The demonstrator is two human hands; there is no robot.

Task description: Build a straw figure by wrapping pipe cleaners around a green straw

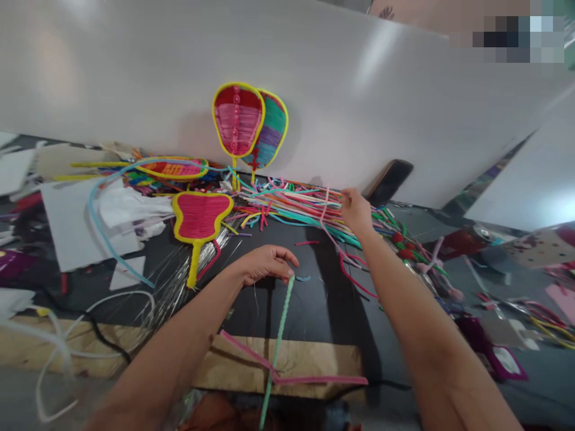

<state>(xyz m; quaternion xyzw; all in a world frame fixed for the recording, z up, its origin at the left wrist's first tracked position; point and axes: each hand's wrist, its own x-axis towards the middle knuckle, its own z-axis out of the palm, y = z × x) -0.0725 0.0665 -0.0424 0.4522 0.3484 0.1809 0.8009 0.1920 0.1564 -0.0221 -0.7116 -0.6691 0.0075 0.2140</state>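
Note:
My left hand (265, 264) pinches the top end of a green strip (278, 341) that hangs down toward me, crossing a bent pink strip (296, 377). My right hand (354, 209) reaches forward into a heap of coloured plastic strips (296, 206), fingers closed on a pink strand there. A pink woven fan with yellow rim (200, 218) lies flat to the left of my left hand. Two more woven fans (245, 123) lean upright against the white board (135, 78) behind the heap.
Another flat fan (173, 169), white paper sheets (72, 221) and a light blue tube (101, 227) cover the left of the dark table. A wooden plank (309, 359) lies at the near edge. A dark phone (389, 179) leans on the board. Craft scraps (507, 299) litter the right.

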